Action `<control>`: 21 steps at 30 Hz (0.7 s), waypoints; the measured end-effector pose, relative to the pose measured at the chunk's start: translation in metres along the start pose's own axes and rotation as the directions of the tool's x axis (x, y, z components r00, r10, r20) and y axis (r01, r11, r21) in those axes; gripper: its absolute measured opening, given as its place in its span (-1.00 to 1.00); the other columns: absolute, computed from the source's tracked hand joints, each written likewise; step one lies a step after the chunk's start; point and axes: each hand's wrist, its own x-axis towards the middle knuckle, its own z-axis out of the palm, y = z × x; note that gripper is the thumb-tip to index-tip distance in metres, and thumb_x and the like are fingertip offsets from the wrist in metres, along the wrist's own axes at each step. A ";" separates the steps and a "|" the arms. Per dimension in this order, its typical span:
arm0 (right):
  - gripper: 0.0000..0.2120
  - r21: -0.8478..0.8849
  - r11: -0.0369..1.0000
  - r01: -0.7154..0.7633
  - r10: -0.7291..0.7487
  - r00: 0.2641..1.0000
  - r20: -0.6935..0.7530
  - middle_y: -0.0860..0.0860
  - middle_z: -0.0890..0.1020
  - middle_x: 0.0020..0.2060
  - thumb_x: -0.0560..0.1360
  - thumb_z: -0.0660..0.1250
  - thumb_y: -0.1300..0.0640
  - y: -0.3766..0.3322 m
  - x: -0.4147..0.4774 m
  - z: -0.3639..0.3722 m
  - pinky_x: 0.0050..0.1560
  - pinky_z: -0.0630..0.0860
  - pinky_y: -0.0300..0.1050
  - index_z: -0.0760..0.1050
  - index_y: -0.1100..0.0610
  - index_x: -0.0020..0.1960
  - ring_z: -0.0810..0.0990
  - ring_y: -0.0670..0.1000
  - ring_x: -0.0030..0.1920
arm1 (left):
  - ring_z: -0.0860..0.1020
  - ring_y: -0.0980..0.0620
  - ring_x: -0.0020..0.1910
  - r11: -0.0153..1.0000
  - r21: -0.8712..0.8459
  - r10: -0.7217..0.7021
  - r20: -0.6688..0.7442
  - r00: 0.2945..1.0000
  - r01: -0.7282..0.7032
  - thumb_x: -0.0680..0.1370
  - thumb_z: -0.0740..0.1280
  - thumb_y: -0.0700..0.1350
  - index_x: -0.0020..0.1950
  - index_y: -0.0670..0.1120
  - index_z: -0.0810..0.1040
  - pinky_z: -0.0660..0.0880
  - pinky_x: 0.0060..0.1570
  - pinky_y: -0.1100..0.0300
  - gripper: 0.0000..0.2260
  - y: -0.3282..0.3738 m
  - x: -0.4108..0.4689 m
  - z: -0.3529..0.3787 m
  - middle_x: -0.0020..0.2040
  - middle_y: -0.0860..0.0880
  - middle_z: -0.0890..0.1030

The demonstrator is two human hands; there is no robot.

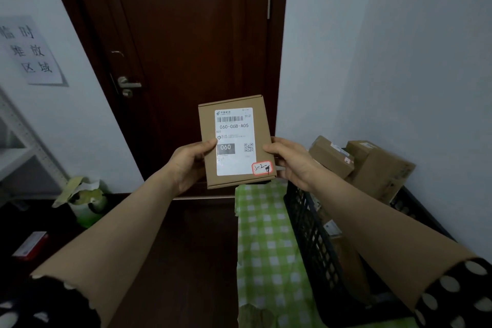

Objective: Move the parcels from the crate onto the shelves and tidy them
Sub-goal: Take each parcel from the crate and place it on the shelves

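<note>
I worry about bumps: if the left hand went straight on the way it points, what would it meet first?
Likely the dark brown wooden door behind the flat labelled cardboard parcel the left hand grips; nothing else shows between, though depth is unclear.

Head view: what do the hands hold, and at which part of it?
Both hands hold one parcel, upright with the label facing the camera. The left hand grips its left edge and the right hand grips its right edge.

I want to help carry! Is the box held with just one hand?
No, the left hand and the right hand each grip a side of the small parcel.
</note>
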 end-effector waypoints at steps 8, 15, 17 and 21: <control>-0.83 -0.005 1.000 0.008 -0.007 0.999 0.038 0.09 0.67 0.04 0.51 0.34 0.15 -0.006 0.000 0.009 0.11 0.57 0.11 0.53 0.00 0.08 0.62 0.07 0.09 | 0.59 -0.12 0.12 1.000 0.000 -0.007 -0.021 1.000 0.007 0.42 0.40 -0.06 0.12 -0.18 0.60 0.53 0.07 0.04 -0.67 0.002 -0.001 -0.009 0.08 -0.16 0.65; -0.85 0.026 1.000 0.005 -0.006 0.999 0.043 0.07 0.68 -0.02 0.50 0.35 0.17 -0.007 0.003 0.014 -0.04 0.58 0.00 0.53 0.00 0.05 0.63 0.05 0.01 | 0.57 -0.16 0.15 0.999 0.034 0.021 -0.065 0.998 -0.019 0.45 0.39 -0.02 0.08 -0.13 0.62 0.52 0.09 0.03 -0.73 0.004 -0.006 -0.013 0.15 -0.20 0.61; -0.85 0.035 0.999 0.003 -0.005 0.998 0.058 0.06 0.68 -0.03 0.50 0.35 0.17 -0.008 0.006 0.018 -0.05 0.58 0.00 0.54 0.01 0.05 0.63 0.04 0.00 | 0.56 -0.15 0.12 0.999 0.036 0.035 -0.104 0.994 -0.031 0.49 0.38 -0.02 0.06 -0.10 0.63 0.51 0.14 0.01 -0.78 0.006 -0.009 -0.015 0.15 -0.21 0.61; -0.81 0.052 0.999 -0.006 0.001 0.996 0.088 0.05 0.68 -0.05 0.50 0.33 0.20 -0.006 0.015 0.035 -0.04 0.58 0.01 0.56 0.05 0.10 0.62 0.02 -0.04 | 0.55 -0.11 0.08 0.998 0.067 0.029 -0.186 0.982 -0.017 0.50 0.36 -0.01 0.12 -0.05 0.62 0.50 0.10 0.01 -0.76 0.010 -0.021 -0.026 0.12 -0.14 0.64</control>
